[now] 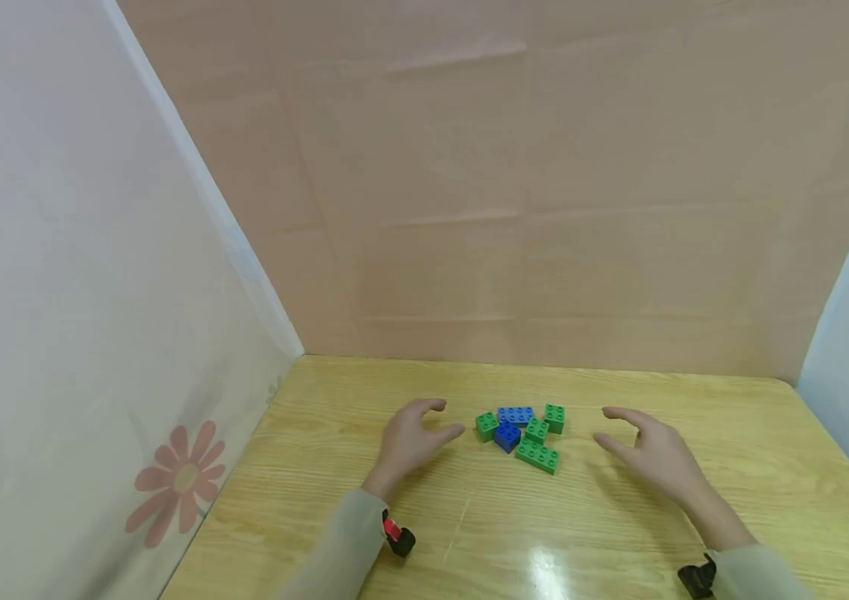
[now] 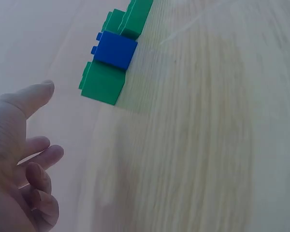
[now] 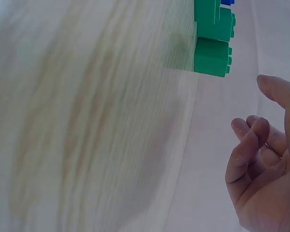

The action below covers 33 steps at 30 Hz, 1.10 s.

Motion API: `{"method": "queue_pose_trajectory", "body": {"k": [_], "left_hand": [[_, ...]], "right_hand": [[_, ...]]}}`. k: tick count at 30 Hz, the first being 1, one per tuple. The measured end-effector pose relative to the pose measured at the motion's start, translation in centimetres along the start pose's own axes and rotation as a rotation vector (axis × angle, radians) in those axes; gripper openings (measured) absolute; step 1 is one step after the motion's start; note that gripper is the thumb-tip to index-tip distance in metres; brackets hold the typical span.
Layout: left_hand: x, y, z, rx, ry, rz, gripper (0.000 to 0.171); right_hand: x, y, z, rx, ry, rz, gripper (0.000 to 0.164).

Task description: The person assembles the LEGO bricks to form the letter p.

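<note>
- Centre of the wooden desk (image 1: 469,517): six studded plastic building bricks, grouped loosely between the two hands and seen with their studs facing up.
- Left side of the group: a small square green brick (image 1: 486,427), the one nearest the left hand; a small square dark-blue brick (image 1: 507,437) lies just beside it, set at an angle.
- Rear of the group: a long rectangular lighter-blue brick (image 1: 516,415), lying crosswise just behind the dark-blue one.
- Right side of the group: a second square green brick (image 1: 555,419) at the rear, nearest the right hand, and a third square green brick (image 1: 536,431) between it and the dark-blue brick.
- Front of the group: a long rectangular green brick (image 1: 537,456), lying obliquely (whether it touches its neighbours cannot be told).
- Left hand (image 1: 407,440): apart from the bricks, thumb and forefinger spread, the other fingers loosely bent in the left wrist view.
- Right hand (image 1: 656,458): likewise apart from the group, thumb and forefinger spread towards it, other fingers loosely bent.
- Surroundings: a creased brownish backdrop (image 1: 544,183) behind; at left, a whitish sheet (image 1: 79,250) bearing a red flower (image 1: 185,478).
</note>
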<state>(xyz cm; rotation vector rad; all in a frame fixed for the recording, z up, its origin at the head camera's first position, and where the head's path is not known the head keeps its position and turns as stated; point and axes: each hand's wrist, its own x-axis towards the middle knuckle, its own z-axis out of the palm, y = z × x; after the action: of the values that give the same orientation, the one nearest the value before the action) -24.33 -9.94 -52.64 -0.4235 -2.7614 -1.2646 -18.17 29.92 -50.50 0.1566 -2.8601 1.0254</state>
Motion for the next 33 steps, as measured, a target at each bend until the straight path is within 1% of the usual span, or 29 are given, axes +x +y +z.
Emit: {"method": "queue_pose_trajectory", "body": {"k": [8, 14, 19, 23, 29, 33], "left_hand": [[0.7, 0.6, 1.6, -0.027, -0.048, -0.019, 0.062], [1.1, 1.1, 2.5, -0.059, -0.086, -0.033, 0.062], [1.4, 1.3, 3.2, -0.062, -0.115, -0.048, 0.060], [1.5, 1.3, 3.8, -0.073, -0.130, -0.055, 0.059], [1.6, 1.2, 4.3, -0.062, -0.136, -0.038, 0.060], [1.7, 1.2, 4.5, -0.055, -0.131, -0.029, 0.056]], "right_hand": [[1.4, -0.7, 1.3, 0.090, -0.044, 0.032, 0.069], [2.1, -1.0, 2.1, 0.144, -0.070, 0.036, 0.067], [2.7, -0.9, 2.8, 0.148, -0.087, 0.051, 0.069], [3.1, -1.2, 3.2, 0.144, -0.094, 0.040, 0.071], [3.7, -1.6, 3.7, 0.139, -0.101, 0.032, 0.068], [4.2, -1.8, 3.9, 0.146, -0.113, 0.023, 0.065]]}}
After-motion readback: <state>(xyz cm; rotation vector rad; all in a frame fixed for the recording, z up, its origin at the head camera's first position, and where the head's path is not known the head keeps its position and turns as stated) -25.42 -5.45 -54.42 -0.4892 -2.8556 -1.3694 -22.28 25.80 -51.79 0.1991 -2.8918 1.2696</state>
